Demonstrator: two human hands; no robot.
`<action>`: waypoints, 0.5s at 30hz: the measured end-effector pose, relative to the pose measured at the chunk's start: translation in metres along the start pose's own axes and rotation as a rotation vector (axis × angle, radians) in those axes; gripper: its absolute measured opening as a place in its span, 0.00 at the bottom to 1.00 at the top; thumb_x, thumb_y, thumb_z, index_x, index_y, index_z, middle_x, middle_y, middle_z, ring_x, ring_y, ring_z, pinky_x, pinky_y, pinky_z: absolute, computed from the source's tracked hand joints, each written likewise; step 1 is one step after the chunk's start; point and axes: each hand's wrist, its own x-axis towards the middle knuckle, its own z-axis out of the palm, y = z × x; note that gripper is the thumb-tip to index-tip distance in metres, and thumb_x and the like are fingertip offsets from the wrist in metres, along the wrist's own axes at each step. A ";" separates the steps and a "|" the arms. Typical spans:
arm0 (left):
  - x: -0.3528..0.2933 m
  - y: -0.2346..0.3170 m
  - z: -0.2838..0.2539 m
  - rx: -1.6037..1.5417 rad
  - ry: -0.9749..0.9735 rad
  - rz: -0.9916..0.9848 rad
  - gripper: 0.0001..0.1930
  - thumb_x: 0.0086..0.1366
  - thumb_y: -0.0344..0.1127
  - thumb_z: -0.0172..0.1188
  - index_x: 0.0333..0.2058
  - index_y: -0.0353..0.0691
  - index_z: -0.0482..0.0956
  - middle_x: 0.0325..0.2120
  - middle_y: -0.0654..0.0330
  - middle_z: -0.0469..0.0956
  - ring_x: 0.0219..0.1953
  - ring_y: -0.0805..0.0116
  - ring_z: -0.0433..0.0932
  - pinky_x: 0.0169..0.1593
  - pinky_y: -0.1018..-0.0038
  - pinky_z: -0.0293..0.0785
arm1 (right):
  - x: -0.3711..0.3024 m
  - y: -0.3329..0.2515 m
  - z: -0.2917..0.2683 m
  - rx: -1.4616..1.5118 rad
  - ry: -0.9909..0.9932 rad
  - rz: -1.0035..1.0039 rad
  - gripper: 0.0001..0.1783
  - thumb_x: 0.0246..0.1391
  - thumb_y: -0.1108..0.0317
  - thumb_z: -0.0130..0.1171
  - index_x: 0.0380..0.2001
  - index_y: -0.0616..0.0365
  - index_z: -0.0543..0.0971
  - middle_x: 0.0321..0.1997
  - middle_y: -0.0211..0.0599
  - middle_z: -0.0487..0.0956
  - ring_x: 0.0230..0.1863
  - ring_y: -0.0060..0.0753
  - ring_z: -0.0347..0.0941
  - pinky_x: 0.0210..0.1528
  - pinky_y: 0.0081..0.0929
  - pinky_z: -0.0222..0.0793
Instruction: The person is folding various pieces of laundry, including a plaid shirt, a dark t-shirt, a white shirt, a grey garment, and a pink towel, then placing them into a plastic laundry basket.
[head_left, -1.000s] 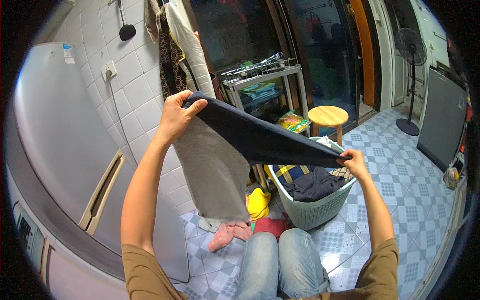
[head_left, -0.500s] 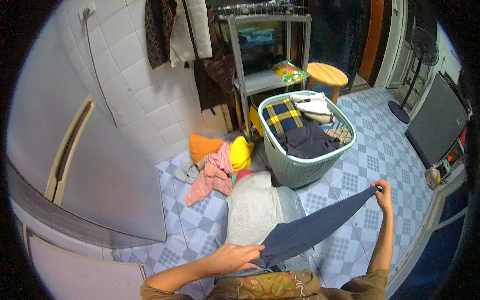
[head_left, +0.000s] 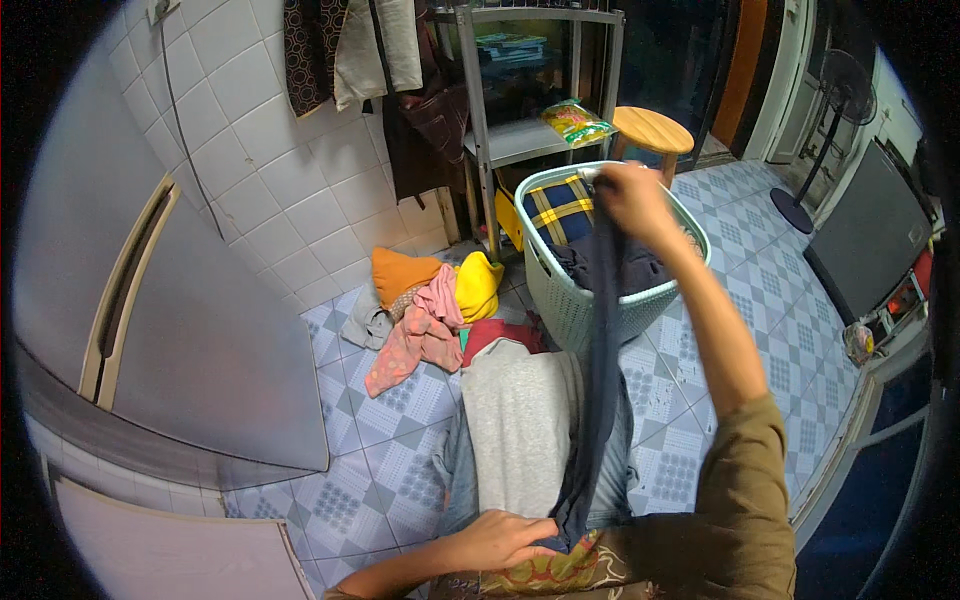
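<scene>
Stretched between my hands is a dark navy garment [head_left: 603, 370], pulled into a narrow strip. Its lower end is pinched in my left hand [head_left: 508, 541], close to my lap. My right hand [head_left: 640, 205] grips the upper end, held up and away from me in front of the laundry basket [head_left: 553, 300]. Which kind of garment it is, I cannot tell. A light grey garment [head_left: 520, 425] lies spread over my jeans [head_left: 458, 470], partly behind the navy strip. The pale green basket holds dark clothes, a navy and yellow checked cloth [head_left: 560, 210] and more laundry.
Left of the basket, a pile of clothes lies on the tiled floor: orange [head_left: 402, 275], yellow [head_left: 478, 287], pink [head_left: 415, 345] and red [head_left: 500, 337]. A fridge [head_left: 220, 340] stands at the left. Beyond the basket are a metal shelf [head_left: 515, 142] and a wooden stool [head_left: 652, 130].
My right hand has swung up and leftward from the far right to the basket, taking the garment's end along. The garment has gone from slanting rightward to a nearly upright, narrow strip.
</scene>
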 end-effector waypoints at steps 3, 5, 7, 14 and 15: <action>-0.004 0.005 -0.002 -0.077 0.037 0.018 0.14 0.61 0.42 0.54 0.41 0.41 0.69 0.29 0.53 0.76 0.30 0.52 0.76 0.30 0.63 0.71 | 0.016 -0.067 0.081 0.002 -0.186 -0.057 0.11 0.42 0.72 0.54 0.32 0.54 0.78 0.32 0.44 0.78 0.41 0.48 0.72 0.45 0.47 0.63; -0.006 0.007 0.003 -0.087 0.123 0.035 0.15 0.62 0.48 0.51 0.39 0.43 0.68 0.24 0.54 0.74 0.27 0.53 0.76 0.28 0.63 0.70 | 0.004 -0.095 0.142 -0.034 -0.375 -0.081 0.11 0.42 0.72 0.54 0.32 0.53 0.79 0.31 0.40 0.79 0.42 0.46 0.72 0.48 0.50 0.60; -0.011 0.008 0.004 -0.088 0.145 -0.005 0.16 0.62 0.49 0.51 0.39 0.43 0.69 0.24 0.54 0.74 0.27 0.53 0.76 0.28 0.64 0.70 | -0.026 -0.128 0.187 -0.094 -0.579 -0.175 0.14 0.44 0.71 0.54 0.38 0.53 0.77 0.40 0.43 0.77 0.47 0.45 0.70 0.51 0.54 0.59; -0.022 0.007 0.000 -0.070 0.224 -0.066 0.17 0.56 0.44 0.60 0.37 0.38 0.72 0.27 0.52 0.76 0.30 0.51 0.77 0.31 0.64 0.72 | -0.091 -0.149 0.154 0.346 -0.762 0.005 0.23 0.45 0.59 0.61 0.44 0.58 0.73 0.49 0.47 0.71 0.49 0.44 0.69 0.49 0.45 0.66; -0.022 0.009 -0.004 -0.075 0.225 -0.063 0.17 0.56 0.44 0.60 0.37 0.38 0.72 0.27 0.52 0.76 0.30 0.51 0.77 0.31 0.64 0.72 | -0.092 -0.143 0.131 0.533 -0.811 0.089 0.22 0.45 0.59 0.61 0.43 0.59 0.73 0.46 0.46 0.73 0.48 0.42 0.71 0.49 0.39 0.67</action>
